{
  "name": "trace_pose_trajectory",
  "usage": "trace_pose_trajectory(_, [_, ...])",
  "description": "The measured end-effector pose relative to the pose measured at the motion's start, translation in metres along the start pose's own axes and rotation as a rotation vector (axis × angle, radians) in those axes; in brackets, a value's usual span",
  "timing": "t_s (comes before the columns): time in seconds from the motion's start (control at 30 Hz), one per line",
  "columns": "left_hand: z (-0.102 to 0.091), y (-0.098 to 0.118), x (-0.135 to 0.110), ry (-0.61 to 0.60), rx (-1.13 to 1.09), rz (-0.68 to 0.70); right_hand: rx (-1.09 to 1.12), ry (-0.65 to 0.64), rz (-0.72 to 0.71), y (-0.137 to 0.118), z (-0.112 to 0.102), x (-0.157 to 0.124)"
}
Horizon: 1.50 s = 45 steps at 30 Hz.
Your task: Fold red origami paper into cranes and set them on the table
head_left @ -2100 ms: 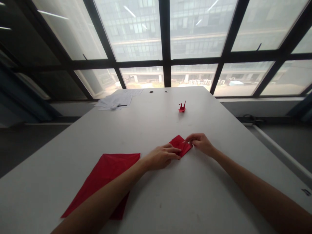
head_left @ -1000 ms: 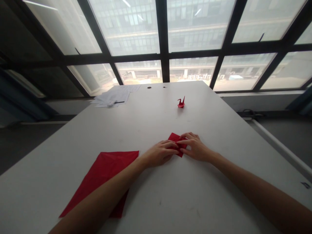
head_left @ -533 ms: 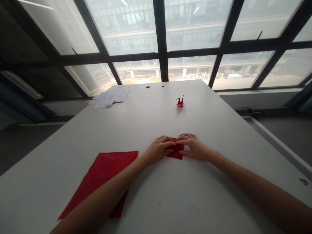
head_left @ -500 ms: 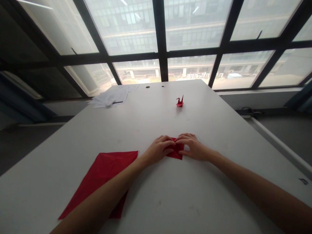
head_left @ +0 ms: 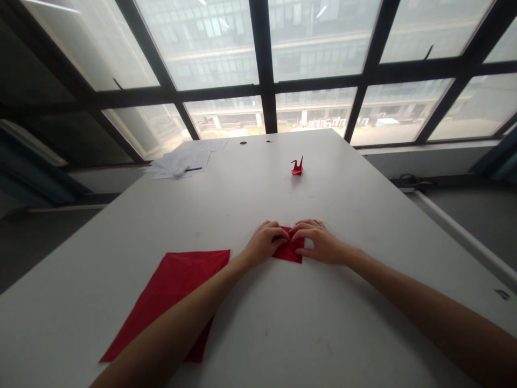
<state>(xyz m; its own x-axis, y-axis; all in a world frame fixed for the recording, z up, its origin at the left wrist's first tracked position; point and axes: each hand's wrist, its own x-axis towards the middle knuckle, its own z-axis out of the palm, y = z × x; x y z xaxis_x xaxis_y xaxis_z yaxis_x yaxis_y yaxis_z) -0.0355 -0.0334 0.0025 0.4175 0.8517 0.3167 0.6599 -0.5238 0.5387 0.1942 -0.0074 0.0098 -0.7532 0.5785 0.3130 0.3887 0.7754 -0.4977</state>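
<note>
A small folded piece of red origami paper [head_left: 291, 252] lies flat on the white table. My left hand [head_left: 265, 240] is at its left side, thumb and index finger pinched together on the paper near its middle. From the right, my right hand [head_left: 319, 242] curls over the paper, index fingertip at its centre and thumb on its right edge. The fingers hide the paper's upper part. Under my left forearm lies a larger red sheet [head_left: 177, 283], partly covered by the arm.
A red paper crane [head_left: 297, 168] stands farther back on the white table [head_left: 250, 194]. White papers [head_left: 181, 159] with a dark pen [head_left: 194, 170] lie at the far left. Two small dark holes are near the back edge, before large windows.
My left thumb has drawn up toward the index finger and off the paper's lower left part, exposing more red. My right hand stays nearly still. The view has shifted slightly.
</note>
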Motion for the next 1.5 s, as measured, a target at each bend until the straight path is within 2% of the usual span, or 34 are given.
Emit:
trace_pose_trajectory(0.87, [0.0029,0.0011,-0.0015,0.018,0.102,-0.016,0.061,0.008,0.063,-0.0044,0.0033,-0.0010])
trace_pose_trajectory(1.13, [0.0030,0.0004,-0.0016,0.023,0.105,-0.017,0.066,-0.036,0.065,-0.0060,0.0020,-0.0014])
trace_pose_trajectory(1.5, [0.0024,0.0009,-0.0011,0.017,0.100,-0.027,0.109,-0.069,0.144,-0.0092,0.0013,0.0002])
